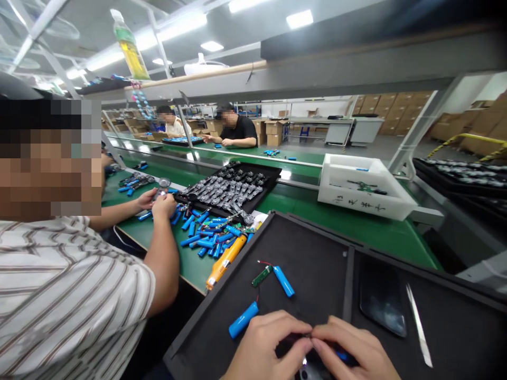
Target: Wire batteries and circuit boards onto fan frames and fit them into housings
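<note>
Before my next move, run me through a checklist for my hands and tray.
1. Hands together: ok, left hand and right hand meet.
2. Grip on the gray part: cannot tell, mostly hidden.
3. Lower blue battery well clear of left hand: not ok, close beside it.
4. Phone off the tray: not ok, lying on it.
5. Pointed metal tool handy: ok, seemingly within right hand's reach.

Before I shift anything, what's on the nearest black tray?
The black tray shows two blue batteries, a green circuit board, a phone and a slim pale tool. The left hand and right hand mostly cover a grey piece and something blue; anything fully beneath is hidden.
</note>
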{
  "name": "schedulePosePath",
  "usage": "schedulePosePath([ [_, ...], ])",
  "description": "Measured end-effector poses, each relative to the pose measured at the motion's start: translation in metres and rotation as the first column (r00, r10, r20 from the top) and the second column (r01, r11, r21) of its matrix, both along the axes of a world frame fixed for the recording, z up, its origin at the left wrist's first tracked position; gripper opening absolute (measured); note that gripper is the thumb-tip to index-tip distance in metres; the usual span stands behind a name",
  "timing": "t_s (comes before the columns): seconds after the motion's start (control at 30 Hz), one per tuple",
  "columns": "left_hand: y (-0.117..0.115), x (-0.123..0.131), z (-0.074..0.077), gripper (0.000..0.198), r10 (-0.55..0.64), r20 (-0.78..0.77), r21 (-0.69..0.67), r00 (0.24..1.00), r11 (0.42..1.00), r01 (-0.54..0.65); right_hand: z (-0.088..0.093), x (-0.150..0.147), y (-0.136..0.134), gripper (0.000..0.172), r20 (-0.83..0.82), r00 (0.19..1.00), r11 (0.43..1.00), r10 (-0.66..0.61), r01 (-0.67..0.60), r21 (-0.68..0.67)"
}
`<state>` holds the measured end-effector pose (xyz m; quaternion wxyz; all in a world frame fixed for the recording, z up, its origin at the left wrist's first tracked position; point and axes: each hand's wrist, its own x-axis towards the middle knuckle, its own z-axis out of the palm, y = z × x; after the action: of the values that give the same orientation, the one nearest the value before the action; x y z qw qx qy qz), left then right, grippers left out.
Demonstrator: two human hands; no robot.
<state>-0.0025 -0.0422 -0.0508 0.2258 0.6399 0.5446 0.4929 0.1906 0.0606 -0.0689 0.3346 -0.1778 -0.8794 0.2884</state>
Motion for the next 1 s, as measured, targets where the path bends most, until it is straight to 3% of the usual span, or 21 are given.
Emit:
schedulePosePath([
  [0.17, -0.007, 0.003, 0.013, 0.019, -0.027, 0.000, -0.040, 1.000, 0.999, 0.027, 0.011, 0.001, -0.007, 0.011, 0.031, 0.999, 0.997, 0.012, -0.009, -0.074],
  [0.4, -0.009, 0.002, 0.007, 0.023, -0.029, -0.015, 0.011, 0.999, 1.000, 0.029, 0.011, 0.001, -0.007, 0.011, -0.054, 0.997, 0.993, 0.060, -0.065, -0.098],
  [0.77, -0.009, 0.007, 0.003, 0.021, 0.039, -0.154, 0.132, 0.987, 0.991, -0.018, 0.014, 0.002, -0.013, 0.010, 0.037, 0.999, 0.991, -0.013, 0.018, -0.136],
  [1.0, -0.004, 0.003, 0.007, 0.017, 0.003, 0.013, -0.066, 1.000, 0.998, -0.002, 0.018, 0.001, -0.013, 0.009, 0.028, 0.999, 0.986, -0.042, 0.046, -0.161],
])
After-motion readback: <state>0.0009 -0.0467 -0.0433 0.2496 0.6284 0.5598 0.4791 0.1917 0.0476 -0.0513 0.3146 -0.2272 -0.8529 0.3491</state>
